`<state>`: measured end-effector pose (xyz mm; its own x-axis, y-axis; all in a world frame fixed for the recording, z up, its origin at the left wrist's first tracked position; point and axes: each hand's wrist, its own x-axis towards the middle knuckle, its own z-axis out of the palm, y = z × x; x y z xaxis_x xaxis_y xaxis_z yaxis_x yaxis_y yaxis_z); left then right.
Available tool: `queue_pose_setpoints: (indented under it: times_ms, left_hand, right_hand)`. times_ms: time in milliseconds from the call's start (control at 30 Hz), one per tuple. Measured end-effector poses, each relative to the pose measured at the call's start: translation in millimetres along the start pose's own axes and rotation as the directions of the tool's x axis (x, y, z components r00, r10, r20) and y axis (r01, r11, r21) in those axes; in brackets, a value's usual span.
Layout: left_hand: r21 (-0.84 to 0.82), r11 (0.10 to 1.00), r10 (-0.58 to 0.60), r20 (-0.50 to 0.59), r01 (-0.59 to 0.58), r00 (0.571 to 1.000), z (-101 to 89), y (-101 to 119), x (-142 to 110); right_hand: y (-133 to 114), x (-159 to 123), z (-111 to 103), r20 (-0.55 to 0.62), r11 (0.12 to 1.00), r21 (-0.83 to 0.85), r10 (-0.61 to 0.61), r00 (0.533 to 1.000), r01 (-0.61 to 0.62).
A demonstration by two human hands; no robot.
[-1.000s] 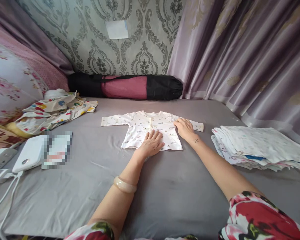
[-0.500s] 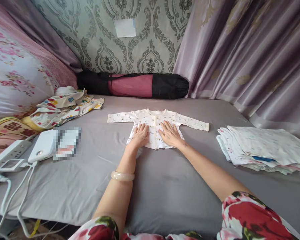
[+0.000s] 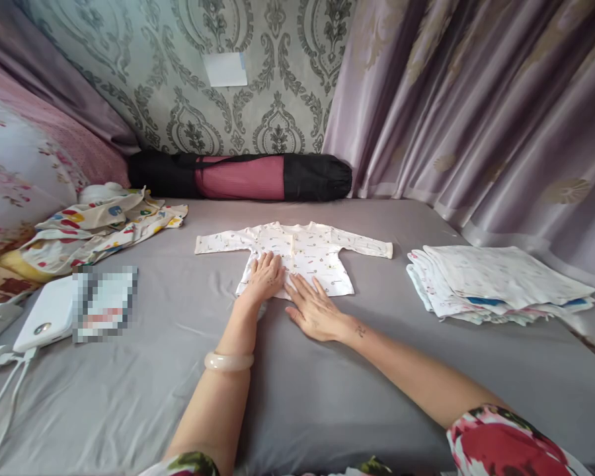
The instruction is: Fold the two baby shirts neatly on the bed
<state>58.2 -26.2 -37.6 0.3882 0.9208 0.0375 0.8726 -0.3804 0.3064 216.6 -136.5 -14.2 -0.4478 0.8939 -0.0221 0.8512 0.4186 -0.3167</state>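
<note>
While the shirt [image 3: 322, 254] lay spread on the sheet [image 3: 297, 396], I had the left hand [image 3: 264, 277] resting open on its lower front and the right hand [image 3: 317, 312] open too, fingertips over its near hem.

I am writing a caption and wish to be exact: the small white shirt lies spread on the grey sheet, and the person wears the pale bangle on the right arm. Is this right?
Not quite: the head view shows the pale bangle on the left arm. The small white shirt does lie spread on the grey sheet.
</note>
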Motion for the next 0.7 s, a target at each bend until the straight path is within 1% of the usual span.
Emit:
queue_pose_setpoints:
  times_ms: [100, 167, 233, 267, 300, 333, 367, 400, 433, 467, 500, 533, 567, 600, 633, 667, 700]
  left_hand:
    - [0.006, 1.000, 0.024, -0.017, -0.024, 1.000, -1.8, 8.1, -3.4]
    - [0.010, 0.998, 0.057, -0.036, -0.057, 0.998, -2.7, 13.6, -5.2]
    - [0.025, 0.995, 0.098, -0.069, -0.096, 0.993, -3.2, 18.3, -6.8]
    - [0.036, 0.992, 0.121, -0.086, -0.118, 0.989, -3.5, 20.3, -7.7]
    - [0.048, 0.989, 0.145, -0.101, -0.141, 0.984, -3.7, 22.1, -8.6]
    - [0.060, 0.985, 0.170, -0.112, -0.164, 0.979, -4.0, 23.9, -9.5]
    - [0.070, 0.981, 0.190, -0.119, -0.183, 0.975, -4.4, 25.8, -10.5]
    - [0.076, 0.977, 0.205, -0.119, -0.197, 0.971, -4.6, 27.8, -11.4]
    - [0.077, 0.976, 0.213, -0.117, -0.205, 0.970, -4.7, 30.1, -12.2]
    - [0.074, 0.976, 0.213, -0.109, -0.206, 0.971, -4.6, 32.5, -12.8]
    - [0.069, 0.977, 0.206, -0.091, -0.200, 0.974, -4.2, 35.1, -13.2]
    - [0.066, 0.980, 0.193, -0.064, -0.189, 0.979, -3.4, 37.6, -13.2]
    - [0.067, 0.982, 0.177, -0.032, -0.174, 0.984, -2.4, 39.9, -13.1]
    - [0.071, 0.985, 0.159, 0.002, -0.158, 0.987, -1.3, 41.8, -12.6]
    - [0.079, 0.986, 0.144, 0.033, -0.146, 0.989, -0.2, 43.1, -11.9]
    - [0.085, 0.987, 0.135, 0.054, -0.139, 0.989, 0.8, 43.8, -11.0]
    - [0.088, 0.987, 0.130, 0.063, -0.135, 0.990, 1.6, 44.0, -10.1]
  right_hand:
    - [-17.0, -14.6, -10.4, 0.079, 0.991, 0.127, -0.062, 0.995, 0.052]
    - [-23.2, -22.0, -20.7, 0.140, 0.961, 0.256, -0.149, 0.979, 0.109]
    - [-20.8, -24.3, -32.3, 0.212, 0.889, 0.438, -0.249, 0.945, 0.136]
    - [-15.2, -23.1, -37.9, 0.238, 0.835, 0.537, -0.284, 0.929, 0.118]
    - [-6.3, -20.4, -43.2, 0.247, 0.775, 0.627, -0.298, 0.922, 0.082]
    - [6.1, -16.6, -48.1, 0.241, 0.716, 0.698, -0.271, 0.932, 0.028]
    - [21.7, -12.1, -52.6, 0.202, 0.670, 0.742, -0.203, 0.958, -0.015]
    - [40.0, -7.6, -56.8, 0.133, 0.652, 0.757, -0.083, 0.988, -0.047]
    - [60.2, -3.7, -60.7, 0.049, 0.659, 0.746, 0.085, 0.995, -0.093]
    - [81.2, -0.9, -64.5, -0.043, 0.687, 0.708, 0.273, 0.961, -0.163]
    - [101.8, 0.6, -68.2, -0.164, 0.721, 0.641, 0.464, 0.870, -0.263]
    - [121.1, 0.8, -71.7, -0.283, 0.733, 0.559, 0.609, 0.741, -0.388]
    - [138.1, -0.1, -75.0, -0.374, 0.704, 0.486, 0.703, 0.605, -0.518]
    - [152.3, -1.7, -77.9, -0.422, 0.650, 0.445, 0.759, 0.496, -0.616]
    - [163.6, -3.7, -80.3, -0.444, 0.626, 0.434, 0.774, 0.451, -0.648]
    - [172.0, -5.5, -82.0, -0.458, 0.607, 0.425, 0.784, 0.419, -0.671]
    - [178.1, -7.0, -83.0, -0.465, 0.603, 0.420, 0.785, 0.410, -0.678]
